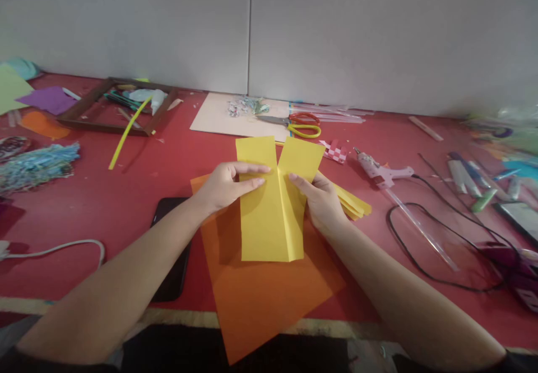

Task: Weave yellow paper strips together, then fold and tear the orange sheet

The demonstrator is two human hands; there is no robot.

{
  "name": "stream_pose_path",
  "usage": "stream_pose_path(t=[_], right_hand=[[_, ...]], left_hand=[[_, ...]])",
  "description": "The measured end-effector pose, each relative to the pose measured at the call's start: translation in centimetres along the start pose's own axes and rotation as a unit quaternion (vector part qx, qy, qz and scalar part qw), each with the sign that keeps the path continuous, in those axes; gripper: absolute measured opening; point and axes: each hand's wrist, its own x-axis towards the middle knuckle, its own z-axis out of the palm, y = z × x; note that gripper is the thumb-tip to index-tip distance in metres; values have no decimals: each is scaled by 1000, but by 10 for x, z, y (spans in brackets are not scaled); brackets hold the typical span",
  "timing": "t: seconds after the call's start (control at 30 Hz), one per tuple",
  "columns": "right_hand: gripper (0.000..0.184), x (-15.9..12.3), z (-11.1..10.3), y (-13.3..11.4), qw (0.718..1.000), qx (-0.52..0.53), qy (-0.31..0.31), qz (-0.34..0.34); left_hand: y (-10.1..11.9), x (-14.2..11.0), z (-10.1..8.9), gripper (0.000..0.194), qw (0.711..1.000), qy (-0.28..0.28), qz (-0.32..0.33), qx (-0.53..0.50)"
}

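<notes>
Right hand (pixel 325 199) pinches yellow paper (pixel 260 219) above orange sheet (pixel 269 300); left hand (pixel 227 185) touches paper, digits parted; whether gripping, cannot tell.

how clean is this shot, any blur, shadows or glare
Head view, centre: the creased yellow paper sheet looks fairly sharp, with soft shadow on the flat orange paper sheet beneath; head view, far left: the stringy pale-blue bundle is blurry; head view, upper right edge: the multicoloured clutter smears; head view overall: no harsh glare.

Head-worn camera; forward, downward; fairly near
</notes>
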Motion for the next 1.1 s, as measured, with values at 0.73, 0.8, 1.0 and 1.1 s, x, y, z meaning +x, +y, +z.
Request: stream_pose_path(t=[0.73,0.8,1.0,1.1], right_hand=[[25,0,2,-3,999,23,25,7],[24,0,2,-2,1000,17,23,7],[22,1,2,-1,999,25,22,-5],[22,1,3,-1,999,25,25,-3]], left_hand=[[4,-2,-1,40,998,-52,-4,28],[4,-2,-1,40,999,-49,-5,24],[2,-2,0,43,999,-44,-12,12],[2,-2,1,43,999,-43,-9,10]])
